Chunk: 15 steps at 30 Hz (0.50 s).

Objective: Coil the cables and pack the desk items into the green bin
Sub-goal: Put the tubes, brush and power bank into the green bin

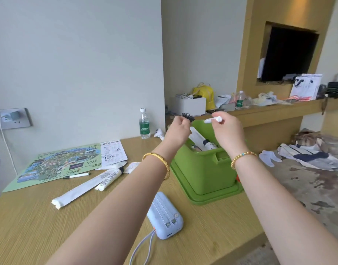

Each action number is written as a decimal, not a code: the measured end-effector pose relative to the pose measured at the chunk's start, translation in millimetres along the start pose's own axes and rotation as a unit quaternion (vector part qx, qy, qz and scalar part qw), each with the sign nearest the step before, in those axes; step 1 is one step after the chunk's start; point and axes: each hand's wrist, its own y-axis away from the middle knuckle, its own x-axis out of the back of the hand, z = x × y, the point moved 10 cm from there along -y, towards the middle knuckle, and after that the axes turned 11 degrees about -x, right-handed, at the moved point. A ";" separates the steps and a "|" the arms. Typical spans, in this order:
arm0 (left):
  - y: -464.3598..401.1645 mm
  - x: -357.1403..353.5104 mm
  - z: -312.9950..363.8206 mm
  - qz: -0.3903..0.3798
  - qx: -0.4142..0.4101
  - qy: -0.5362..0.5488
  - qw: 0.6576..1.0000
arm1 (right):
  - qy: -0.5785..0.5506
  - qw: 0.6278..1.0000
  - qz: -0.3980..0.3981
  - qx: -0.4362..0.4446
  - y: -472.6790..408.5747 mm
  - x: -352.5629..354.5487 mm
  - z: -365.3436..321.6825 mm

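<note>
Both my hands are raised above the green bin [204,175], which stands on its green lid on the wooden desk [30,222]. My left hand [178,131] pinches a small black bristly brush [188,117]. My right hand [226,131] grips a short white tube-shaped piece [213,119]. White bottles [201,140] lie inside the bin. A pale blue power bank [164,215] with a looped cord lies near the desk's front. A white cable [3,142] hangs from a charger in the wall socket [11,118] at left.
On the desk lie a colourful map [57,165], a receipt [112,153], a black marker [76,175], a long white packet [78,192], a white tube [110,177] and a water bottle [144,124]. A cluttered shelf [259,109] runs behind; patterned carpet lies at right.
</note>
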 end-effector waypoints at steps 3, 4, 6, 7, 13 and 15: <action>-11.8 -26.3 -8.6 -0.064 0.019 -0.131 0.989 | 0.147 0.987 -0.052 -0.037 -13.1 -8.7 24.2; -13.1 -34.6 -13.8 -0.102 0.027 -0.195 0.975 | 0.199 0.974 -0.090 -0.057 -15.5 -15.2 33.8; -11.0 -46.7 -26.3 -0.182 0.050 -0.314 0.931 | 0.270 0.946 -0.152 -0.090 -15.9 -23.9 48.8; -7.9 -48.8 -30.6 -0.207 0.060 -0.360 0.908 | 0.291 0.938 -0.165 -0.095 -15.1 -26.1 51.7; 0.2 -15.6 -13.8 -0.061 -0.048 -0.333 0.940 | 0.247 0.964 -0.094 -0.006 -1.3 -33.0 16.7; 8.8 11.6 -12.8 0.013 -0.081 -0.313 0.946 | 0.149 0.986 -0.035 0.058 14.6 -35.1 -12.9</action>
